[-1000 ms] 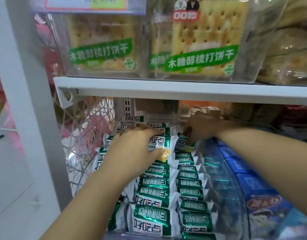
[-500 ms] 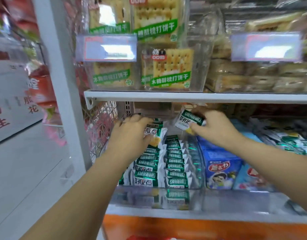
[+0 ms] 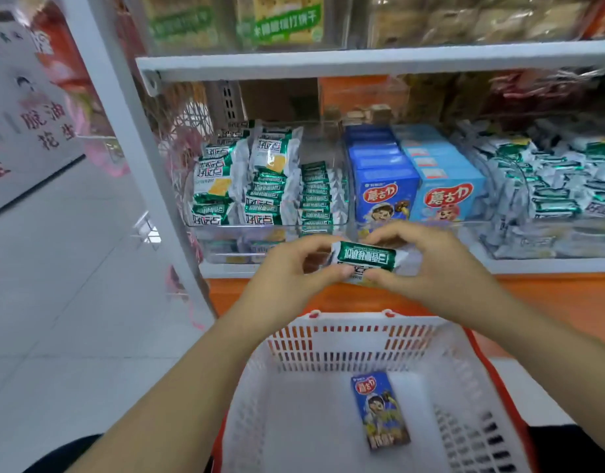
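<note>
Both hands have drawn back from the shelf bin to mid-frame. Left hand now pinches the left end of the green-and-white packet with curled fingers; right hand pinches its right end. Below, the white basket has come into view, with a blue box inside.

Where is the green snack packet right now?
In the head view, mid-frame, the green snack packet is pinched between the left hand and right hand, above the white basket.
</note>
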`<move>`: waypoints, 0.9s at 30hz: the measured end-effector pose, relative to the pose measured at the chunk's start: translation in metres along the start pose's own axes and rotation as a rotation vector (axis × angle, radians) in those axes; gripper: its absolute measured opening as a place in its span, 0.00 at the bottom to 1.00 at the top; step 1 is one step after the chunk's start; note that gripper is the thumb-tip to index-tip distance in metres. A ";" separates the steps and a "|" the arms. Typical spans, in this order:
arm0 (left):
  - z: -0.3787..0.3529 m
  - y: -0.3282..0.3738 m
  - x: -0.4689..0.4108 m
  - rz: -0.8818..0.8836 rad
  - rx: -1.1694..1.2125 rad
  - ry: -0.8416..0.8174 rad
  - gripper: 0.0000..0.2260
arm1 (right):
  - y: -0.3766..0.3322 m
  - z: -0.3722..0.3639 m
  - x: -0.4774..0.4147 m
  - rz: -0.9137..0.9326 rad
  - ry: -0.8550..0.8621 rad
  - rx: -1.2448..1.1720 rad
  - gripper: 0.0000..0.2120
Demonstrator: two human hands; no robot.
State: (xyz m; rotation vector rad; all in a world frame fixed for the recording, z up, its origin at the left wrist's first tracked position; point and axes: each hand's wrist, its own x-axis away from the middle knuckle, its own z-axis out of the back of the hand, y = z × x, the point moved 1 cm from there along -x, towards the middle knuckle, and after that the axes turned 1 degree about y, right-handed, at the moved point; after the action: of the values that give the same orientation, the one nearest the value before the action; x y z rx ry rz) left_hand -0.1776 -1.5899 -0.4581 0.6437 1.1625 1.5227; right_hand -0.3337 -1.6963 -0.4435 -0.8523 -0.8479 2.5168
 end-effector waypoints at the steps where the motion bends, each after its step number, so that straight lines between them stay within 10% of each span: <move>1: -0.005 -0.001 0.001 0.014 0.028 0.004 0.11 | 0.003 0.002 0.005 -0.056 0.003 -0.076 0.17; 15: -0.024 -0.011 -0.001 0.191 0.445 -0.005 0.10 | 0.021 0.008 0.023 -0.358 0.071 -0.642 0.09; 27: -0.021 -0.014 0.006 0.185 0.265 0.394 0.06 | 0.019 -0.010 0.024 -0.486 -0.008 -0.763 0.11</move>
State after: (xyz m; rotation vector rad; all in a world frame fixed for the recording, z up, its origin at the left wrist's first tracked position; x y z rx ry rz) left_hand -0.1917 -1.5913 -0.4796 0.6579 1.6619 1.7169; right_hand -0.3482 -1.6943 -0.4726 -0.7106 -1.8149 1.7627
